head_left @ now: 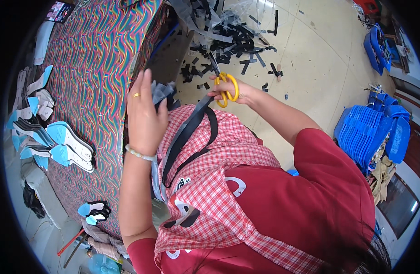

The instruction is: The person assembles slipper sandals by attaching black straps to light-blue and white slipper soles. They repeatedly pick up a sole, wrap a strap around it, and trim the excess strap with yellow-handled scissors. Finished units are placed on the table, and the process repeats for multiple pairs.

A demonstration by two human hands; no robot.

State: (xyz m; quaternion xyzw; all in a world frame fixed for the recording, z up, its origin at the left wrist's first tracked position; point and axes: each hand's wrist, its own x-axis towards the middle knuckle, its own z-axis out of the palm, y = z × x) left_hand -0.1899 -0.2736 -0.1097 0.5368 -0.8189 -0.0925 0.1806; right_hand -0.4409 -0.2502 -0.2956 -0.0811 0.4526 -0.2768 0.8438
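Note:
My right hand [233, 90] is closed round yellow-handled scissors [236, 86], their blades pointing away over the floor. A dark grey strip [191, 119] runs from the fingers of that hand down across the red checked apron [228, 132]; whether they pinch it is hard to see. A black band [213, 125] loops beside the strip on my lap. My left hand [148, 112] is raised at the table edge with its fingers stretched out. Just beside its thumb is a bunch of dark grey pieces [160, 92], partly hidden by the hand.
The table [100, 68] has a colourful wavy-patterned cover and carries several blue-and-white insole-shaped pieces [70, 144]. Black offcuts [239, 41] and clear plastic [191, 16] lie on the tiled floor ahead. Stacked blue baskets [361, 132] stand at the right.

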